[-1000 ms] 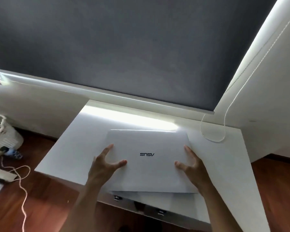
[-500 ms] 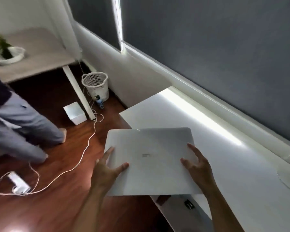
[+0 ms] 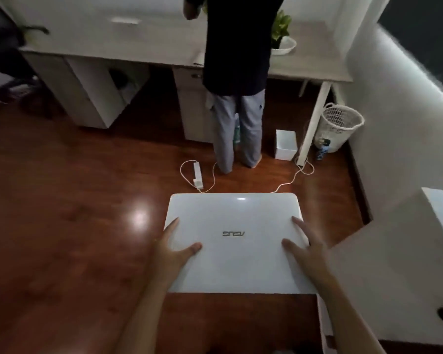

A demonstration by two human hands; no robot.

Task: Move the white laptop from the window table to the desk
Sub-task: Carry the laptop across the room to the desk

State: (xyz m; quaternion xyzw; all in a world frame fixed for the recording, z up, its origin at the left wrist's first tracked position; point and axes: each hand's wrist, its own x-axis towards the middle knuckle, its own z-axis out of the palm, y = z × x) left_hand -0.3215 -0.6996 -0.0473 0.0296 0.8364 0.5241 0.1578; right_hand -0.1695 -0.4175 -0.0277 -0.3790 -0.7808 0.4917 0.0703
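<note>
The closed white laptop (image 3: 234, 241) hangs flat in the air over the wooden floor, its logo facing up. My left hand (image 3: 173, 247) grips its left edge, thumb on the lid. My right hand (image 3: 306, 247) grips its right edge the same way. The window table (image 3: 399, 282) is at the right, its corner beside the laptop. The desk (image 3: 310, 69) runs along the far wall ahead, light-topped with white legs.
A person in a dark top and grey trousers (image 3: 237, 98) stands at the desk, right in front. A power strip and cable (image 3: 198, 175) lie on the floor, with a white box (image 3: 286, 148) and a wire basket (image 3: 339, 127) under the desk. A potted plant (image 3: 281, 34) stands on the desktop.
The laptop has come off the window table and swung left with both hands on it. My view has turned from the window blind to the desk and the standing person.
</note>
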